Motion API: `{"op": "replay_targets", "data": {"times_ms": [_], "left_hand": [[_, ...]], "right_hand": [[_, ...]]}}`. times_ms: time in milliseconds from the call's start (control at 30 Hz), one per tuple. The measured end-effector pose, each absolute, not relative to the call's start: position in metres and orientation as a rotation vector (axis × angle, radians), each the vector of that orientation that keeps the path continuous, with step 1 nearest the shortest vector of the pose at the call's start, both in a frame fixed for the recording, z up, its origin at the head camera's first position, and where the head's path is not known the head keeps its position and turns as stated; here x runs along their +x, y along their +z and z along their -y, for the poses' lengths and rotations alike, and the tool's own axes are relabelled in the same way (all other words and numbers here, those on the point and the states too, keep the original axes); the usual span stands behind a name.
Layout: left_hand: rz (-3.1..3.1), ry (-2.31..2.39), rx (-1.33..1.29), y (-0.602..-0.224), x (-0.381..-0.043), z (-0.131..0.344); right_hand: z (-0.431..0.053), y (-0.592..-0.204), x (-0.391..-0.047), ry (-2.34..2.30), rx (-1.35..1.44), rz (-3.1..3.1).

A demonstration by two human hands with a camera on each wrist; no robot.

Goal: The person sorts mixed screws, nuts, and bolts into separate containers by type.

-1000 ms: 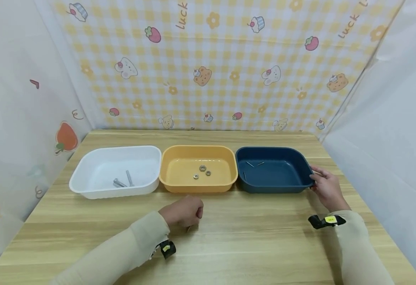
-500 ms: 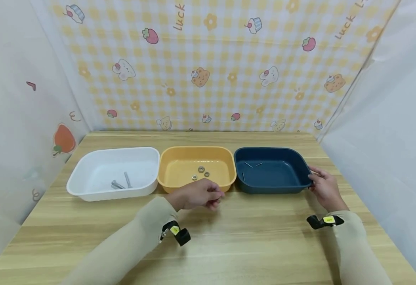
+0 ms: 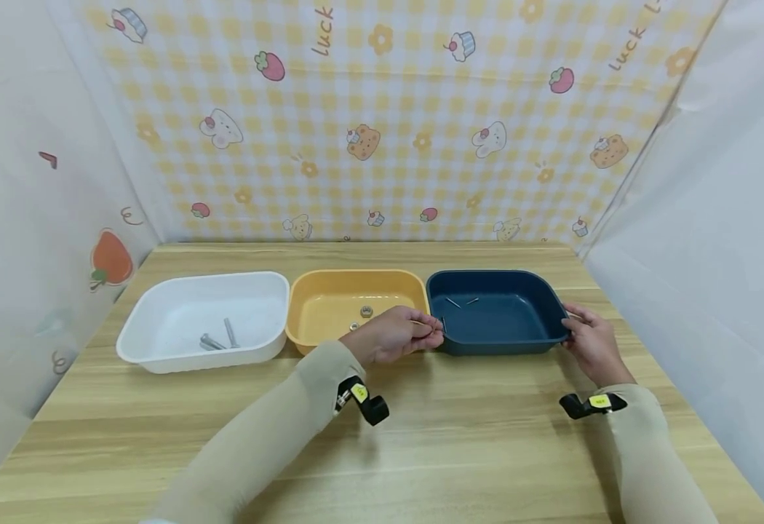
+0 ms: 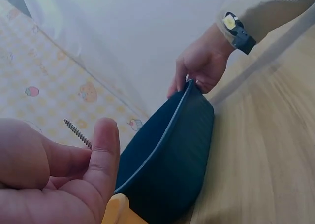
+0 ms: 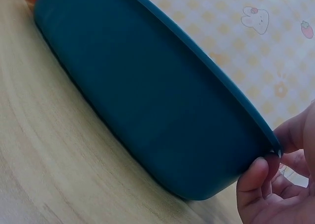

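My left hand (image 3: 398, 335) pinches a threaded metal screw (image 4: 78, 133) between thumb and finger. It hovers at the front left corner of the dark blue bin (image 3: 500, 349), in front of the yellow bin (image 3: 359, 280). In the left wrist view the screw's pointed end sticks out past the fingertips. At the bin's right end, my right hand (image 3: 594, 349) grips the rim, thumb and fingers on either side of it. A few thin screws (image 3: 453, 303) lie on the blue bin's floor, toward its left side.
Metal nuts (image 3: 366, 311) lie in the yellow bin, partly hidden by my left hand. Farther left stands a white bin (image 3: 205, 362) with large bolts (image 3: 212, 342) inside. All three bins stand in a row on the wooden table (image 3: 421, 451), before a checked cloth backdrop (image 3: 388, 189).
Over the last second my left hand has risen off the table in front of the yellow bin and moved right to the blue bin. The right hand has stayed on the rim.
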State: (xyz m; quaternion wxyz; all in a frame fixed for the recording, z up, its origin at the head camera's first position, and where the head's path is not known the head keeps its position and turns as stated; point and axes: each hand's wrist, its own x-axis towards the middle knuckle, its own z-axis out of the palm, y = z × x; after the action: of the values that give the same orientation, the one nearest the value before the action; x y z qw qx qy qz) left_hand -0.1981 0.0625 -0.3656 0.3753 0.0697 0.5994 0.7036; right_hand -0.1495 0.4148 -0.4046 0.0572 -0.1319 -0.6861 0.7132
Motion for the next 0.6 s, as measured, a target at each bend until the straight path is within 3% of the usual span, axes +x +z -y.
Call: {"op": "replay_targets", "data": {"times_ms": [600], "left_hand": [[-1.562, 1.891, 0.050, -0.367, -0.234, -0.129]], "right_hand": [[-0.416, -0.409, -0.150, 2.163, -0.349, 2.052]]}}
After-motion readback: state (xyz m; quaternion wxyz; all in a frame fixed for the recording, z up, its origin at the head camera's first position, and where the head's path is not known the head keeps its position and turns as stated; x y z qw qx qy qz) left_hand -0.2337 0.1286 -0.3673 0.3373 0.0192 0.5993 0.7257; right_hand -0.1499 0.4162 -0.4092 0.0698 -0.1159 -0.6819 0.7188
